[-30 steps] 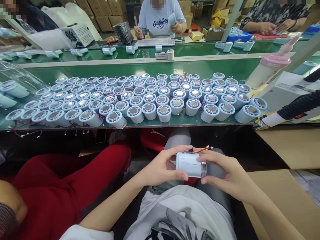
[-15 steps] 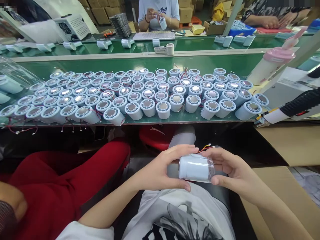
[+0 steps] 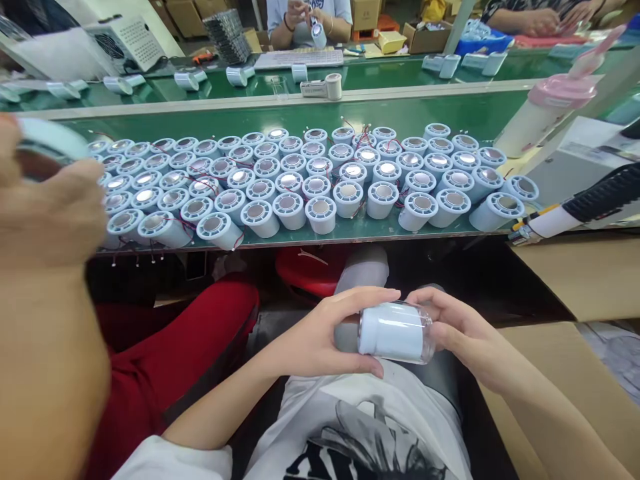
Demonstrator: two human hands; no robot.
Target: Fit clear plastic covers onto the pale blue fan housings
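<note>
We hold white cylindrical housing [image 3: 393,331] sideways over lap, between both sets of fingers. Left hand [image 3: 320,337] curled round its closed end; right hand [image 3: 460,330] wrapped round clear end. Beyond fingers, matching housings [image 3: 320,215] crowd green tabletop [image 3: 450,120].

Both forearms reach forward over the lap and meet at the middle. The left hand [image 3: 320,340] curls, thumb on top, fingers beneath. The right hand [image 3: 457,333] faces it, fingers bent inward, fingertips nearly touching.
</note>
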